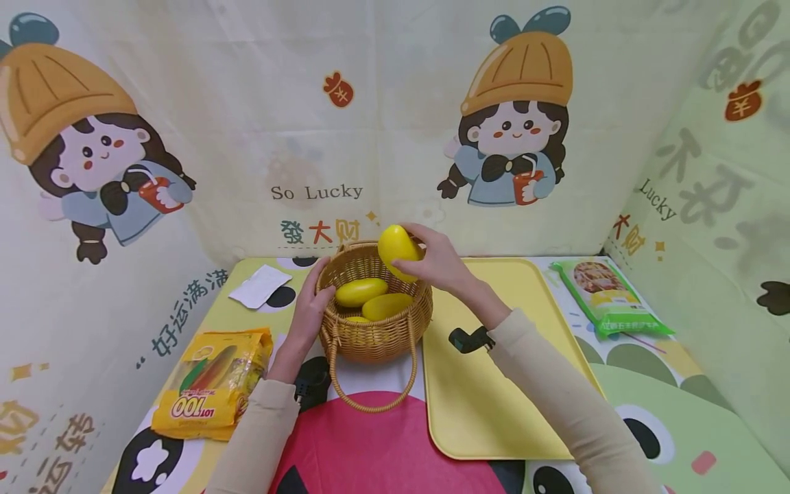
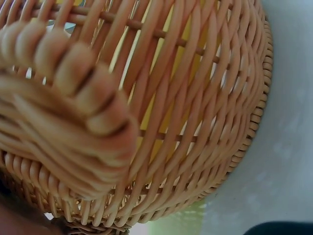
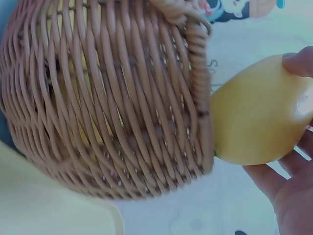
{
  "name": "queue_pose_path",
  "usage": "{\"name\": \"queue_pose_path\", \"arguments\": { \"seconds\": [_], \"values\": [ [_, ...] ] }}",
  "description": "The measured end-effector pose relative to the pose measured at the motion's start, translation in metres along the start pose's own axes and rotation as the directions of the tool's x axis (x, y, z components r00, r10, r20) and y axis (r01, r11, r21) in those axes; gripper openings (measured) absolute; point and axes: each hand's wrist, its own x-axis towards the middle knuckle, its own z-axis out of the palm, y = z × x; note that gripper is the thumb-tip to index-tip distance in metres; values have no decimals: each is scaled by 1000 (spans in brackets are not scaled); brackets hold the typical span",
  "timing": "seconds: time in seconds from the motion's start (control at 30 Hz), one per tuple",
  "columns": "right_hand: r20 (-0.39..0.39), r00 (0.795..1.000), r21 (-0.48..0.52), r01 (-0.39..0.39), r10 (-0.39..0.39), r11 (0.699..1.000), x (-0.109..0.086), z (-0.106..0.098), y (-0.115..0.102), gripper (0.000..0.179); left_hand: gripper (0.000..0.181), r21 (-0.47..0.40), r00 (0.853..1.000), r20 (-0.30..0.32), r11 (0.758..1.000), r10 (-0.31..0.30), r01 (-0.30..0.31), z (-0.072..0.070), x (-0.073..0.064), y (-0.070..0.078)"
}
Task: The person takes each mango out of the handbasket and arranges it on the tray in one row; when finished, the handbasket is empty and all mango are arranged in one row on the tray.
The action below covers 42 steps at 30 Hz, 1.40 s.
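A round wicker basket stands in the middle of the table, its handle folded down toward me. Inside it lie yellow mangoes: one farther back, another nearer the front, and a third mostly hidden below. My left hand grips the basket's left rim, thumb over the edge. Above the right side of the opening, my right hand holds a yellow mango between thumb and fingers. In the right wrist view this mango appears just beyond the basket's rim.
Right of the basket lies a yellow tray, partly under my right forearm. A green snack packet is at the far right. On the left are a yellow snack bag and a white sachet. A printed cloth wall rises behind.
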Motion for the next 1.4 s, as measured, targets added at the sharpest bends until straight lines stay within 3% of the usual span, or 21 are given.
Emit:
{"name": "queue_pose_path", "arguments": {
  "seconds": [0.27, 0.37, 0.57, 0.97, 1.4],
  "values": [
    [-98, 994, -6, -43, 43, 999, -5, -19, 8, 66, 61, -11, 999, 26, 1000, -26, 26, -2, -11, 32],
    [-141, 989, -23, -46, 43, 999, -8, -25, 12, 66, 60, -3, 999, 27, 1000, -19, 19, -1, -13, 37],
    [-191, 979, -56, -82, 70, 995, -12, -29, 26, 62, 60, -2, 999, 27, 1000, -29, 29, -2, -13, 37],
    [-163, 963, -60, -226, 214, 972, -23, -22, 66, 65, 60, -23, 1000, 20, 1000, -10, 11, -1, -12, 38],
    [-131, 916, -75, -392, 380, 917, -34, -5, 109, 70, 59, -30, 1000, 17, 1000, -4, 4, -1, -12, 37]
  ]
}}
